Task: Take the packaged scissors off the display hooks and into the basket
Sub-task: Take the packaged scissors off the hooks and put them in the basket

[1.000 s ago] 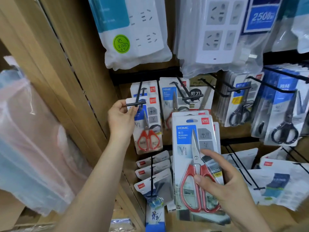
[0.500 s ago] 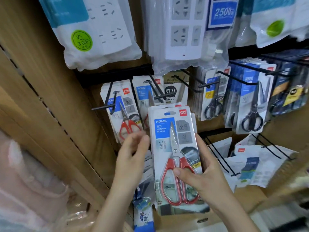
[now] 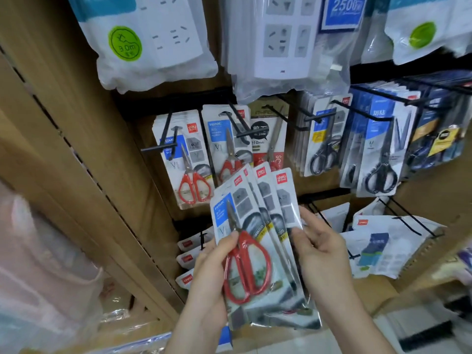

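Observation:
A fanned stack of packaged red-handled scissors (image 3: 258, 241) is held in front of the display by both hands. My left hand (image 3: 209, 272) grips its left edge, thumb across the front pack. My right hand (image 3: 321, 251) holds the right edge, with fingers behind the packs. More red-handled scissor packs hang on black hooks above: one pack on the left hook (image 3: 184, 162) and another on the hook beside it (image 3: 224, 141). No basket is in view.
Black-handled scissor packs (image 3: 378, 149) hang on hooks to the right. Bagged power strips (image 3: 153, 39) hang above. A wooden shelf upright (image 3: 84, 139) runs along the left. Small packs (image 3: 189, 254) and a blue-and-white package (image 3: 375, 249) hang on lower hooks.
My left hand left the hook on the left and came down onto the packs. The stack, held squarely by my right hand before, is now fanned out and tilted between both hands.

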The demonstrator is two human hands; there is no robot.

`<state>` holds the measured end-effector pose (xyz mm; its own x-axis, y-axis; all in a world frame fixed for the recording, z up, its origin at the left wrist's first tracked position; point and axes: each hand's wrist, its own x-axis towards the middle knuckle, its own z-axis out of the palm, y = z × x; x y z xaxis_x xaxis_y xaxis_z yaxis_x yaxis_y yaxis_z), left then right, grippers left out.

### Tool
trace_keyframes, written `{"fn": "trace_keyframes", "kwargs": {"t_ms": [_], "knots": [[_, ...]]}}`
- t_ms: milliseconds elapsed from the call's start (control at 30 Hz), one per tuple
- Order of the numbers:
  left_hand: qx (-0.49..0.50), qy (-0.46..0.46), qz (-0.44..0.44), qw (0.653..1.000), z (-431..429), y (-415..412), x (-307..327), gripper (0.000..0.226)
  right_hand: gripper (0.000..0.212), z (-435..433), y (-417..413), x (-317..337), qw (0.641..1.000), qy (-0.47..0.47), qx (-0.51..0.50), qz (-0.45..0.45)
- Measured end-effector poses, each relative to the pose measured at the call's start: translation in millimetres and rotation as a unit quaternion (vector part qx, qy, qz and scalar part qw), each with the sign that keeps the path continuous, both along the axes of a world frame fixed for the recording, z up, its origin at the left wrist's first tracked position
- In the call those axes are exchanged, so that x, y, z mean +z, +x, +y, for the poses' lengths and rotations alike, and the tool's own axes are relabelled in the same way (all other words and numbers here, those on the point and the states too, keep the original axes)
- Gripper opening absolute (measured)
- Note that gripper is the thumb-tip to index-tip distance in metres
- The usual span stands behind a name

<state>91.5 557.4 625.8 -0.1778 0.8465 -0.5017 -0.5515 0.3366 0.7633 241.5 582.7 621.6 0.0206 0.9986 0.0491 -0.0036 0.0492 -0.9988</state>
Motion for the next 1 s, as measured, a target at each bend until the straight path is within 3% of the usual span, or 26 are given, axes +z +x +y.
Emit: {"fn": "trace_keyframes", "kwargs": {"t_ms": [100,200,400,500,567,700,767,900,1000], "knots": [[-0.013,-0.009,-0.036,0.999,-4,-1,-4,0.058,0.042,-5,2,3,0.999,0.012,-0.038,0.015],[-0.015,0.026,-0.036,0.999,-4,-3,-9,0.051,0.042,-5,10,3,0.997,0.041,-0.069,0.022],[0.018,0.114,0.019,0.993,-14,-11,-7,0.042,0.046,-10,29,4,0.981,0.122,-0.132,-0.079],[0.018,0.123,0.017,0.992,-21,-17,-12,0.041,0.04,-3,44,4,0.985,0.073,-0.146,-0.049],[0.024,0.134,0.043,0.99,-23,-18,-15,0.049,0.039,-1,49,6,0.987,0.037,-0.154,-0.022],[0.039,0.167,0.138,0.975,-20,-16,-18,0.085,0.045,-6,55,9,0.983,0.053,-0.176,-0.02],[0.014,0.18,0.175,0.968,-20,-16,-20,0.07,0.038,-5,58,14,0.985,0.042,-0.168,0.01],[-0.05,0.152,0.278,0.947,-16,-14,-25,0.018,0.026,-5,54,15,0.99,-0.029,-0.08,0.114],[-0.063,0.165,0.292,0.94,-16,-2,-18,0.02,0.019,-9,35,5,0.993,-0.024,-0.057,0.096]]}}
